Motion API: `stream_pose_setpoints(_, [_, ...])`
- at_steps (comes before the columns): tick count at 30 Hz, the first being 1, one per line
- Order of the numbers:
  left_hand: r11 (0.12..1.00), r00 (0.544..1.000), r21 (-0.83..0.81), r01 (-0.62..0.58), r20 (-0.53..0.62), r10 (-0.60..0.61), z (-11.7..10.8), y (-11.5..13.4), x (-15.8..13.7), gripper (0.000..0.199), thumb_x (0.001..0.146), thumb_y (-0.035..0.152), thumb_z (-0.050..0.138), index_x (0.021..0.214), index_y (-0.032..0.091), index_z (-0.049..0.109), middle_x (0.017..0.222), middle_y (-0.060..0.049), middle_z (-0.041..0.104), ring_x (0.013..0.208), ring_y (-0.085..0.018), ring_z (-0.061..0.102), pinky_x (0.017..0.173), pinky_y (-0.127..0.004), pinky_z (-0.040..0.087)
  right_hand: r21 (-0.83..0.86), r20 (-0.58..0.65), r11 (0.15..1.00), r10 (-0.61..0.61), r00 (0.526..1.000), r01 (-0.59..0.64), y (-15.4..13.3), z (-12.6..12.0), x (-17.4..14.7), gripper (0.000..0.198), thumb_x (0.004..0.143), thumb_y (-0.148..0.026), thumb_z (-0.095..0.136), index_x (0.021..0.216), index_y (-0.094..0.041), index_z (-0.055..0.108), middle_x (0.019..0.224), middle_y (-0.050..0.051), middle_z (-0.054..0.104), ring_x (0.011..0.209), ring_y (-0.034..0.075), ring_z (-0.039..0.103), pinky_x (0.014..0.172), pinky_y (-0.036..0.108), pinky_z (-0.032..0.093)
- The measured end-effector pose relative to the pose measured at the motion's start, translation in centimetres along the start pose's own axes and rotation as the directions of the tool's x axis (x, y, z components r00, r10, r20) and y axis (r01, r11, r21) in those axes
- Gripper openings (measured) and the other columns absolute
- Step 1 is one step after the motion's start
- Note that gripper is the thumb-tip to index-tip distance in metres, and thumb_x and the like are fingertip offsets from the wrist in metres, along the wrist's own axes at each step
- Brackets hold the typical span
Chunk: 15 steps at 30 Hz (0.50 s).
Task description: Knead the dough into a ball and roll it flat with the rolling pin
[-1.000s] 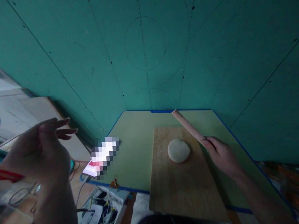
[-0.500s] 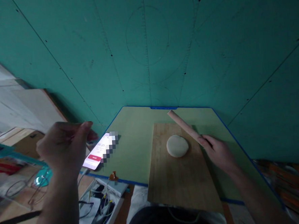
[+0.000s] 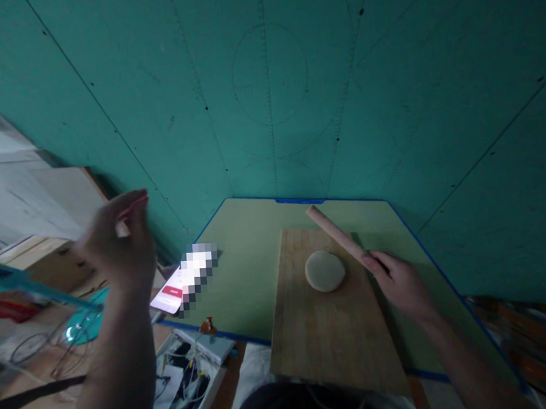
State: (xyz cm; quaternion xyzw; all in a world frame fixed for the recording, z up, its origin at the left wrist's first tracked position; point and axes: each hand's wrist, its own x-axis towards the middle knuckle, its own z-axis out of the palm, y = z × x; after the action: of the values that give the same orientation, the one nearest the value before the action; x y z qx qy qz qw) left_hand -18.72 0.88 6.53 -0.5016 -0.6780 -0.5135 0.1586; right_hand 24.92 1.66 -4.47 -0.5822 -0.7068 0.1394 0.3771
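Green wall [image 3: 190, 67] beyond hands; right hand [image 3: 400, 283] grasping rolling pin [image 3: 336, 232], dough [image 3: 325, 271] on board [image 3: 330, 343] to its left; left hand [image 3: 118, 245] raised, curled, can't tell if holding anything

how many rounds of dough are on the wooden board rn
1: the dough round lies on the far half of the wooden board, beside the wooden rod held in the right hand. No others seem hidden.

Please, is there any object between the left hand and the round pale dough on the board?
Only the phone is visible between them: it lies flat on the table, left of the board. The left hand appears raised, so the phone probably would not block its path to the dough.
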Motion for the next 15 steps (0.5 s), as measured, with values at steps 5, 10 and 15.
stream_pose_setpoints(5, [0.983, 0.946, 0.142, 0.113, 0.286, -0.150, 2.0, -2.8, 0.5, 0.036, 0.085, 0.031, 0.061, 0.115, 0.010, 0.064, 0.120, -0.018, 0.073, 0.111, -0.031, 0.067, 0.099, -0.048, 0.051, 0.004, 0.012, 1.000, -0.005, 1.000, 0.005, 0.1, 0.2, 0.0, 0.042, 0.092, -0.055, 0.043, 0.082, -0.023, 0.068, 0.076, 0.009, 0.074, 0.069, 0.025, 0.069, 0.060, 0.032, 0.047])
stream_pose_setpoints(10, [0.991, 0.913, 0.060, 0.122, 0.385, -0.136, 1.5, -2.1, -1.0, 0.029, 0.091, 0.036, 0.050, 0.094, 0.013, 0.067, 0.078, -0.008, 0.076, 0.074, -0.020, 0.072, 0.077, -0.033, 0.057, -0.058, -0.008, 0.996, -0.071, 0.997, 0.070, -0.2, 0.1, -0.1, 0.043, 0.095, -0.055, 0.042, 0.084, -0.023, 0.069, 0.076, 0.008, 0.074, 0.067, 0.024, 0.068, 0.058, 0.031, 0.046])
stream_pose_setpoints(15, [0.992, 0.844, -0.128, -0.021, 0.529, 0.086, 3.0, 1.6, -3.6, 0.041, 0.086, 0.014, 0.037, 0.112, 0.015, 0.068, 0.107, -0.008, 0.076, 0.095, -0.018, 0.072, 0.087, -0.032, 0.057, -0.179, 0.053, 0.954, -0.236, 0.970, 0.242, -1.2, 0.2, -0.1, 0.044, 0.100, -0.054, 0.042, 0.087, -0.022, 0.070, 0.081, 0.008, 0.073, 0.070, 0.022, 0.068, 0.060, 0.031, 0.043])
